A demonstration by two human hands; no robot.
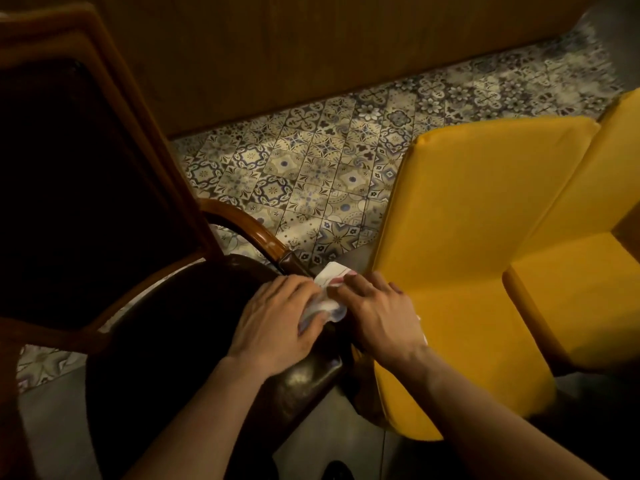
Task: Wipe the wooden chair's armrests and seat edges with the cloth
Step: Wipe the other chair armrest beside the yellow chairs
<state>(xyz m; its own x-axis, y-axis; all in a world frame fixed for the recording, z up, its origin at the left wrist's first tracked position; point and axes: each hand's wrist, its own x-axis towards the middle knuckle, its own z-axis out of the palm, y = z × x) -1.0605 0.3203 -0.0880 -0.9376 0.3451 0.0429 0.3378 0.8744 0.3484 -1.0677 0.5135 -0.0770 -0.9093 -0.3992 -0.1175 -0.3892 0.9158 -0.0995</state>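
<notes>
A dark wooden chair point(104, 140) with a tall backrest fills the left of the head view; its curved armrest point(249, 226) runs down to the dark padded seat point(180, 327). A white cloth point(329, 292) with red marks lies bunched on the seat's right edge, just below the armrest's end. My left hand point(277, 320) presses on the cloth from the left and covers part of it. My right hand point(377, 313) grips the cloth from the right, fingers curled over it. Both hands touch the cloth at the seat edge.
Two yellow upholstered chairs point(467, 258) stand close on the right, nearly touching the wooden chair. Patterned floor tiles point(311, 161) lie between the chairs, with a wooden wall panel point(311, 46) behind. Plain grey floor point(332, 431) shows near the bottom.
</notes>
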